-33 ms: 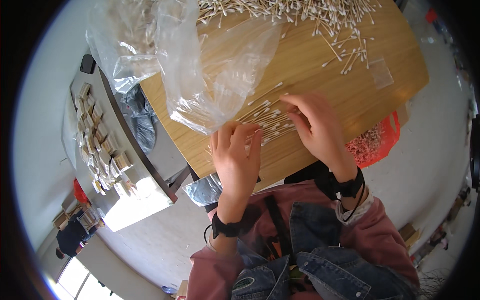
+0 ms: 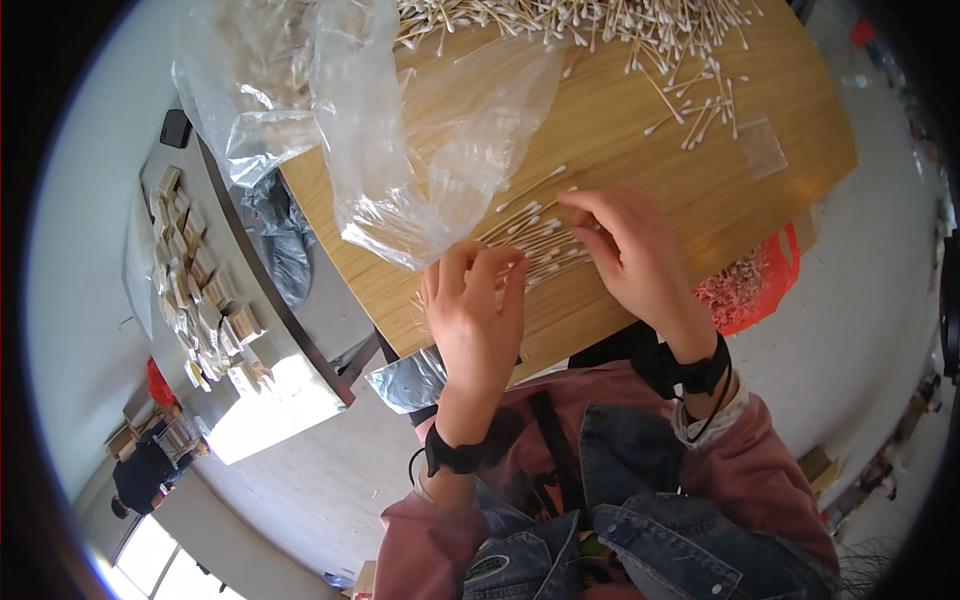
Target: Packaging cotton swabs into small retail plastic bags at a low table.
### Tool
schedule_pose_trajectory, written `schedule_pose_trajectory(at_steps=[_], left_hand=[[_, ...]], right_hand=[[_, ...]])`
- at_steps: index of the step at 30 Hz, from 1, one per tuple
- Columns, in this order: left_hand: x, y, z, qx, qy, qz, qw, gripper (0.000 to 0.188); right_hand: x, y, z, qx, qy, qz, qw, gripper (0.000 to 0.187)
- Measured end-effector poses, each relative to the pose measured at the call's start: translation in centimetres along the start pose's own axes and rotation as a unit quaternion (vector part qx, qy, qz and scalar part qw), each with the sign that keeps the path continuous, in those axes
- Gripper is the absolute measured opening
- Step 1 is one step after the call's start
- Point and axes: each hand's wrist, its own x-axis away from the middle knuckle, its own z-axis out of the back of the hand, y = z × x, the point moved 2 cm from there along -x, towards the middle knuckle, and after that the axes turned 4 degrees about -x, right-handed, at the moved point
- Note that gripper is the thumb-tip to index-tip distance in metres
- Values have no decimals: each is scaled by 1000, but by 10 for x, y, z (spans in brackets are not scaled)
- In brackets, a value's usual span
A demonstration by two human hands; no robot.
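Left hand (image 2: 474, 322) curled over cotton swabs (image 2: 538, 238); right hand (image 2: 636, 252) parted beside them; holds unclear. Table (image 2: 625, 140) showed bare wood toward 1 o'clock, edge toward 6.

- From my end I see the left hand (image 2: 475, 320) and right hand (image 2: 640, 255), both bare.
- Dusty-pink left sleeve (image 2: 435, 545) and right sleeve (image 2: 765, 480).
- I can pick out a black left wristband (image 2: 452, 455) and right wristband (image 2: 703, 375).
- A pale, ruffled cuff (image 2: 715, 425) at the right.
- Faded blue denim layer (image 2: 660, 545), flapped, with a round metal button (image 2: 717, 589) and an oval patch (image 2: 488, 567).
- Black strap (image 2: 553, 435) down the chest.
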Motion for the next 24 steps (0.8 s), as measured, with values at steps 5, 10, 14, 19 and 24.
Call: schedule_pose_trajectory(at_steps=[5, 10, 14, 19, 24], left_hand=[[1, 3, -2, -35, -6, -3, 999, 15], [6, 2, 2, -19, 7, 9, 1000, 15], [9, -4, 7, -13, 14, 32, 999, 17], [5, -10, 17, -30, 37, 2, 999, 27], [-5, -8, 6, -44, 3, -31, 999, 30]], right_hand=[[-8, -1, 4, 14, -91, 22, 996, 30], [-12, -3, 7, 33, -141, 32, 989, 26], [-8, -5, 21, 21, -98, 17, 995, 19], [30, -2, 63, 27, -22, -72, 997, 8], [117, 16, 141, 120, -20, -314, 942, 9]])
